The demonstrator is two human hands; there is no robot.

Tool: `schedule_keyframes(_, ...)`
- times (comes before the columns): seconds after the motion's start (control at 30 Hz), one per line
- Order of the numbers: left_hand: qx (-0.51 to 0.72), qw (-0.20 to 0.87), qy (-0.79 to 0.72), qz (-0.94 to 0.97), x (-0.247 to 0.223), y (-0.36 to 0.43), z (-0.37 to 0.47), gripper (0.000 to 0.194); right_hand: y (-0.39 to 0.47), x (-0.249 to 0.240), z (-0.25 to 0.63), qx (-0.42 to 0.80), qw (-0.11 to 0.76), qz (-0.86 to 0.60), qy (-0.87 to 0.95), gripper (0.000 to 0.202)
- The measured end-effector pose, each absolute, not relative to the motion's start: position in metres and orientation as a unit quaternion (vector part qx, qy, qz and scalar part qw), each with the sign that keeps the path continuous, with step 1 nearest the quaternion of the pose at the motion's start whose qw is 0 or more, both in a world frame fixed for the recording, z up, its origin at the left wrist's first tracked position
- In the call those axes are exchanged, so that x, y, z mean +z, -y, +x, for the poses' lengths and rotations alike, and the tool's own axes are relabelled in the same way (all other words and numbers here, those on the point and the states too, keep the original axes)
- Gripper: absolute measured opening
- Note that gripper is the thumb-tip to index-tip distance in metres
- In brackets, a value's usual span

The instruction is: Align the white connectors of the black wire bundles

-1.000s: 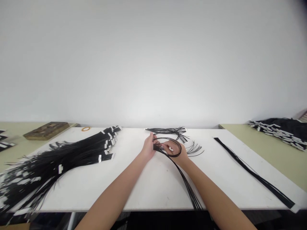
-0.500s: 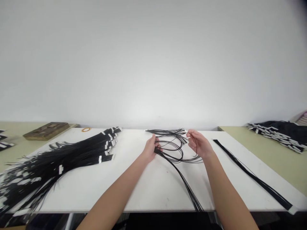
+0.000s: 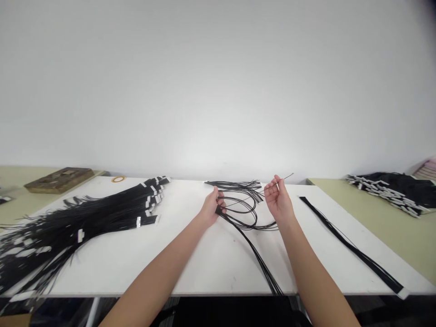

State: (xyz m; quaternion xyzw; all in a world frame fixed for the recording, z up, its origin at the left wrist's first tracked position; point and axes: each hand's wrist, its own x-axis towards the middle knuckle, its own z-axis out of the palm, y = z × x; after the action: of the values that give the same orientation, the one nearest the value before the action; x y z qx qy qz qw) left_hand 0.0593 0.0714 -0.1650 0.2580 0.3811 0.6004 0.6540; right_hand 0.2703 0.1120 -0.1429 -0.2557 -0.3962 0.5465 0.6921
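Note:
My left hand (image 3: 214, 207) is closed around a black wire bundle (image 3: 254, 247) near the middle of the white table. Thin strands from this bundle curve into loops to the right of the hand, and a thicker length trails down to the table's front edge. My right hand (image 3: 277, 195) pinches one thin black wire (image 3: 288, 175) whose end sticks up past the fingertips. Behind the loops lies another group of black wires (image 3: 235, 185) with a white end. Part of the held bundle is hidden by my left fingers.
A large pile of black wires with white connectors (image 3: 102, 218) covers the table's left side. One long flat black cable (image 3: 350, 245) lies at the right. Further out are a wooden block (image 3: 59, 180), an orange ring (image 3: 118, 179) and another cable pile (image 3: 395, 190).
My right hand has drawn the single wire up and slightly right, so its end now points above the fingers. My left hand keeps its hold on the bundle. The view has shifted slightly.

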Motion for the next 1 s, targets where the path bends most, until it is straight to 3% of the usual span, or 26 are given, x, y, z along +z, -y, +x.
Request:
schedule_keyframes(0.47,0.56,0.684,-0.383,0.267,-0.168,-0.071,0.061,0.048,-0.087,-0.151,0.244,0.442,0.591,-0.337,0.584,0.025)
schedule_keyframes(0.7,0.531,0.707,-0.367,0.288,-0.166,-0.067,0.065,0.044,-0.074,-0.148,0.239,0.324,0.551,-0.332,0.694,0.018)
schedule_keyframes(1.0,0.509,0.731,-0.358,0.28,-0.154,-0.056,0.068,0.037,-0.075,-0.154,0.239,0.163,0.561,-0.331,0.741,0.013)
